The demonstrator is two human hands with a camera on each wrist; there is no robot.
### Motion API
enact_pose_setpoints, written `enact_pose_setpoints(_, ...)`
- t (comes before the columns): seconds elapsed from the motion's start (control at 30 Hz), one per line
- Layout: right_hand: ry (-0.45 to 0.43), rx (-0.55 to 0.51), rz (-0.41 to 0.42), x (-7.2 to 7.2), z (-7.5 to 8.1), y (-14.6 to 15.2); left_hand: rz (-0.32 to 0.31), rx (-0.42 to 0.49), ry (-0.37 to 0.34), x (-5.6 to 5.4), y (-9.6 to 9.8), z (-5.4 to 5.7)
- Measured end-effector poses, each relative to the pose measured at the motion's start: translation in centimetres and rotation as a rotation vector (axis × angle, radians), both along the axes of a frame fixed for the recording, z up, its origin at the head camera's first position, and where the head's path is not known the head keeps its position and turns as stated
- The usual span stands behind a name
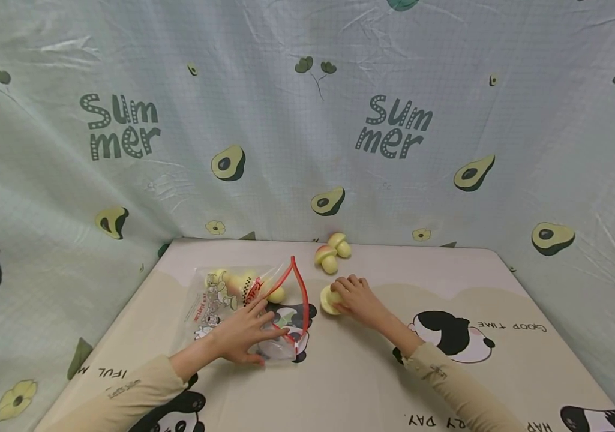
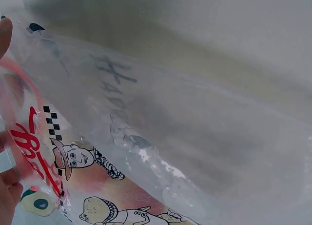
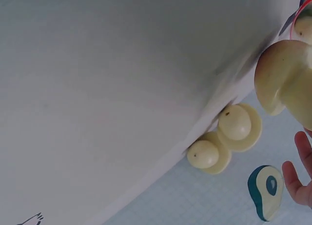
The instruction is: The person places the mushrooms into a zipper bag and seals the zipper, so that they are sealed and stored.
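A clear plastic bag (image 1: 215, 309) with a red strip along its opening and cartoon prints lies on the left of the table. Yellow toy mushrooms (image 1: 234, 281) with reddish caps show through it. My left hand (image 1: 245, 333) rests on the bag near its opening, fingers spread; in the left wrist view the bag (image 2: 161, 147) fills much of the picture. To the right of the opening, my right hand (image 1: 360, 303) grips a toy mushroom (image 1: 329, 300). This mushroom (image 3: 282, 73) appears large in the right wrist view, with fingertips (image 3: 295, 181) below it.
Two more toy mushrooms (image 1: 326, 258) sit together near the table's back edge. The table (image 1: 350, 384) has a beige cover with dog and panda prints. Behind it and at the sides hangs a pale curtain (image 1: 285, 120) with avocado prints.
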State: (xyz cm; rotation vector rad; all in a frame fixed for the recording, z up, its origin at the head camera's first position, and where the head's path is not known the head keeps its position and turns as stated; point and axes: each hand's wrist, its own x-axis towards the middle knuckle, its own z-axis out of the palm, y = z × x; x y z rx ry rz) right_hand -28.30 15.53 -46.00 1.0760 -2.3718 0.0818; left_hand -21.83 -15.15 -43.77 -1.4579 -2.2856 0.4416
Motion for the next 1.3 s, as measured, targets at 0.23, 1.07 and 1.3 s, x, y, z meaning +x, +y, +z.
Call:
enact_pose_setpoints(0.23, -0.057, -0.069, 0.049, 0.3, 0.2, -0.8, -0.002, -0.002, -0.005, 0.0, 0.0, -0.1)
enact_pose_setpoints(1.07, -0.068, -0.172, 0.138, 0.4, 0.4, -3.5, -0.015, -0.003, 0.027, -0.2, 0.0, -0.2)
enact_pose_setpoints(1.3, -0.075, -0.166, 0.119, 0.4, 0.3, -4.1, -0.012, -0.008, 0.03, -0.1, 0.0, -0.1)
